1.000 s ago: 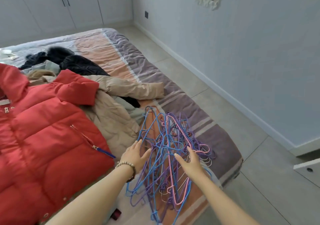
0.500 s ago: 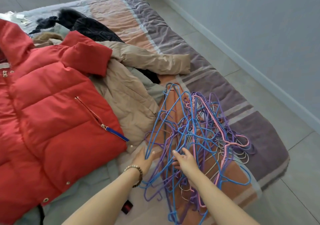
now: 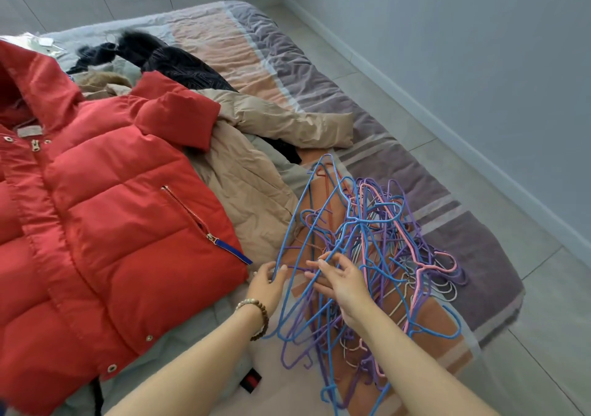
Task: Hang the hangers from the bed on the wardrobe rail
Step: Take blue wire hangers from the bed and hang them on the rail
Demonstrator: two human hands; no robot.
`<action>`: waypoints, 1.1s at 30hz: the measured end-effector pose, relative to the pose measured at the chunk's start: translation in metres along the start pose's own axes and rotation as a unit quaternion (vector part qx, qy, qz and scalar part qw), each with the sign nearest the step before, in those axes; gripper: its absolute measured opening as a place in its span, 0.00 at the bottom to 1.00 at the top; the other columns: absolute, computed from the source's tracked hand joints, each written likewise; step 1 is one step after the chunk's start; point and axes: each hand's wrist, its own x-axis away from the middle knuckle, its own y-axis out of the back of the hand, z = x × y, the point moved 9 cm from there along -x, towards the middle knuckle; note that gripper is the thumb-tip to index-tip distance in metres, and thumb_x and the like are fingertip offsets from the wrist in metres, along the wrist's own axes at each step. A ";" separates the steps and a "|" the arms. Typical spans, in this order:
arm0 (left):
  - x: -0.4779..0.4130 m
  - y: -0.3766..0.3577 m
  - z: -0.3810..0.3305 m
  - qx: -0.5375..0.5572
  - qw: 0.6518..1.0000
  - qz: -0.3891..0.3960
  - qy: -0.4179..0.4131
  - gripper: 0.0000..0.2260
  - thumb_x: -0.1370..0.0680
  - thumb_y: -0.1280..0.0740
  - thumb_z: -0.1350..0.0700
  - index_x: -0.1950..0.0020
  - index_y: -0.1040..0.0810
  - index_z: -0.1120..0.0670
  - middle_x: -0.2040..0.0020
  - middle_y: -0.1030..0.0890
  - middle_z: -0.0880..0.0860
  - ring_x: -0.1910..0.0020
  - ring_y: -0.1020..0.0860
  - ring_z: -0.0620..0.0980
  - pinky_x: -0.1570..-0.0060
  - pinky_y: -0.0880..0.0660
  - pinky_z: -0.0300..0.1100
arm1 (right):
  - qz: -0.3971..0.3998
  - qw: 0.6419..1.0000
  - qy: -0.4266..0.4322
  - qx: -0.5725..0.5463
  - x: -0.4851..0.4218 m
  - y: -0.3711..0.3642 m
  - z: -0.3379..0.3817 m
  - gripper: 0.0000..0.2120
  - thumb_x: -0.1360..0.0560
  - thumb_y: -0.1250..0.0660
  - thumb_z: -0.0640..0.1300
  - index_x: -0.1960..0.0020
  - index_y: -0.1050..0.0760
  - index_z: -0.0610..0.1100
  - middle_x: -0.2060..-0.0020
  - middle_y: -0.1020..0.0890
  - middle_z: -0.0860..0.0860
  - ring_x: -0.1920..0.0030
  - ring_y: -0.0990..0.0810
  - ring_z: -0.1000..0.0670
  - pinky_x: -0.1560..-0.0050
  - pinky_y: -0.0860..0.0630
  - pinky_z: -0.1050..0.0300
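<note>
A tangled pile of wire hangers [image 3: 377, 239] in blue, purple, pink and white lies on the near right part of the bed [image 3: 319, 73]. My left hand [image 3: 267, 283], with a bead bracelet on the wrist, grips a blue hanger wire at the pile's left edge. My right hand [image 3: 339, 283] is in the near middle of the tangle, its curled fingers pinching blue and purple wires. The hangers rest on the bedding. No wardrobe rail is in view.
A red puffer jacket [image 3: 112, 207] covers the bed's left side, with a beige coat [image 3: 256, 191] and a black garment [image 3: 179, 63] beside it. Grey tiled floor [image 3: 479, 191] runs between the bed and the right wall. Cupboard doors stand at the back.
Both hands have moved from the near edge of the pile into the tangle. The left hand has closed on a blue wire and the right fingers have curled round wires.
</note>
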 end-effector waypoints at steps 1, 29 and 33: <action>0.006 0.005 -0.014 0.013 1.000 0.001 -0.021 0.21 0.21 0.39 0.48 0.31 0.32 0.56 0.34 0.27 0.54 0.36 0.28 0.51 0.39 0.33 0.40 | -0.002 1.000 0.011 -0.014 0.006 -0.002 0.013 0.06 0.21 0.40 0.36 0.55 0.30 0.44 0.58 0.16 0.46 0.64 0.15 0.53 0.61 0.20 0.60; 0.590 -0.020 -0.496 -0.060 0.700 0.489 -0.517 0.16 0.21 0.45 0.45 0.50 0.20 0.51 0.55 0.15 0.53 0.61 0.16 0.52 0.57 0.19 0.41 | -0.394 0.732 0.552 0.062 0.662 0.104 0.488 0.07 0.26 0.32 0.42 0.52 0.27 0.40 0.61 0.14 0.46 0.60 0.15 0.49 0.61 0.21 0.64; 0.694 -0.037 -0.499 -0.055 0.630 0.524 -0.570 0.16 0.22 0.44 0.46 0.53 0.20 0.54 0.57 0.15 0.54 0.66 0.17 0.52 0.61 0.19 0.40 | -0.475 0.668 0.565 0.090 0.774 0.120 0.474 0.07 0.26 0.31 0.42 0.54 0.27 0.39 0.62 0.14 0.47 0.62 0.15 0.48 0.62 0.20 0.63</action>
